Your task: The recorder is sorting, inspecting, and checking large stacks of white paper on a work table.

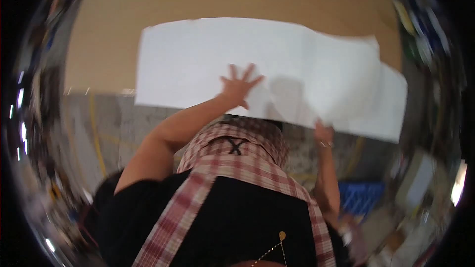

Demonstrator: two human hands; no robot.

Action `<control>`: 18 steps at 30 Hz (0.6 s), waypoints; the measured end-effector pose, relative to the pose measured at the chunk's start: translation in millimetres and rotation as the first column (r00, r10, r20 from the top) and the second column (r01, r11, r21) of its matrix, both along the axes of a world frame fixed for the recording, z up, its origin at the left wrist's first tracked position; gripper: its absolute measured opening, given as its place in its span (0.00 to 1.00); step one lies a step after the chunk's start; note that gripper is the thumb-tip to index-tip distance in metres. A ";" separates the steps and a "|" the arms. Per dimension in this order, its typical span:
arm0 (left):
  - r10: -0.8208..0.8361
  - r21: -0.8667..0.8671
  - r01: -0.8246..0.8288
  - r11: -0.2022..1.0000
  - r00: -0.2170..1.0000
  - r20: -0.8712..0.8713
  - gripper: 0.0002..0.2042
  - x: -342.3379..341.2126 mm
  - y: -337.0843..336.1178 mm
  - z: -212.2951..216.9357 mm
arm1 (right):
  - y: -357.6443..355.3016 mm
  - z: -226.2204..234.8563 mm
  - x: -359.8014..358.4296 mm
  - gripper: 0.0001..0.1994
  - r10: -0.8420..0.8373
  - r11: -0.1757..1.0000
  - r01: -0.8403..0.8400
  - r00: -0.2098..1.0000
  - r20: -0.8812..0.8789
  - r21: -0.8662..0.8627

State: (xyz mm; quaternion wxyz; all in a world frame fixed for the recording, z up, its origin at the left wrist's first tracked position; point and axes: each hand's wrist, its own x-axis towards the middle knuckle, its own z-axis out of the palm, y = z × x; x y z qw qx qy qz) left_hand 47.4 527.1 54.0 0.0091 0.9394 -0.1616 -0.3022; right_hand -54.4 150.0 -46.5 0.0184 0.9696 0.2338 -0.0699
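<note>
1. The left hand (239, 87) lay flat on the white sheet (277, 69), fingers spread, palm pressed near the sheet's lower edge. Its grip was released: it pushed and clasped nothing.
2. The right hand (323, 132) sat at the sheet's lower edge, right of centre. It appeared to pinch that edge, but blur hid the fingers, so I could not tell whether the grip was clenched.
3. The sheet was large and wide, held up against a tan board (123, 20). Its right part was creased and bowed away from the board; its left part lay flatter.
4. A plaid apron (232, 163) over a black shirt filled the lower picture. A blue crate (363, 197) stood low at the right, on a grey floor (118, 123) with yellow lines.
5. Judgement on doing the step well:
   - Keep the flat left palm as the anchor, so the sheet does not slide.
   - Smooth outward from that palm toward the bowed right part, working the crease out.
   - Hold the right edge lightly; a hard pinch could tear or fold it.
   - Check that the top edge runs level before letting go.
</note>
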 end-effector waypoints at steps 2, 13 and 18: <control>0.024 -0.044 -0.022 0.999 0.999 0.036 0.58 -1.1 6.8 -3.8 | 116.2 75.2 26.7 0.26 -0.551 0.781 0.456 0.825 0.127 0.426; -0.050 0.025 0.047 0.999 0.991 0.122 0.60 -12.0 10.0 3.5 | 58.2 42.8 4.3 0.29 -0.584 -0.069 0.646 0.592 -0.555 0.760; -0.059 0.020 0.057 0.998 0.991 0.117 0.61 -15.6 13.2 8.4 | -1.0 8.5 -15.3 0.23 -0.138 -0.060 0.555 0.819 -0.557 0.830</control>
